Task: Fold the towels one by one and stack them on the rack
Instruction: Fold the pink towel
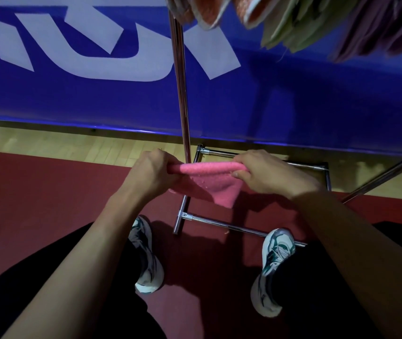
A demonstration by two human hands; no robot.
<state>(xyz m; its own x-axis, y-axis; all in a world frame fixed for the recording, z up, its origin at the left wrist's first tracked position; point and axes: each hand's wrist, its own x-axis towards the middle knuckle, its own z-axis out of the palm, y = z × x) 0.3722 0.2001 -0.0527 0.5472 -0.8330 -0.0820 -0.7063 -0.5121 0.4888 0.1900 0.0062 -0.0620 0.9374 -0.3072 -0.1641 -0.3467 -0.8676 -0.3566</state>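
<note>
Both hands (152,171) (263,172) grip pink towel (209,179) (rack pole (181,94) behind).

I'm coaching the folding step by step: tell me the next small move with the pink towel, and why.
Probably fold it over once more: the left hand and right hand grip the ends of the pink towel, but a loose corner hangs below, so it looks unready for the rack.

Pink towel (209,182); blue banner (292,99), white lettering; mat (36,192) seemingly maroon.

This looks like an indoor sports hall. A blue padded banner (292,106) with large white letters spans the upper frame. Below lie a wooden floor (72,145) and a red mat (36,204).
</note>
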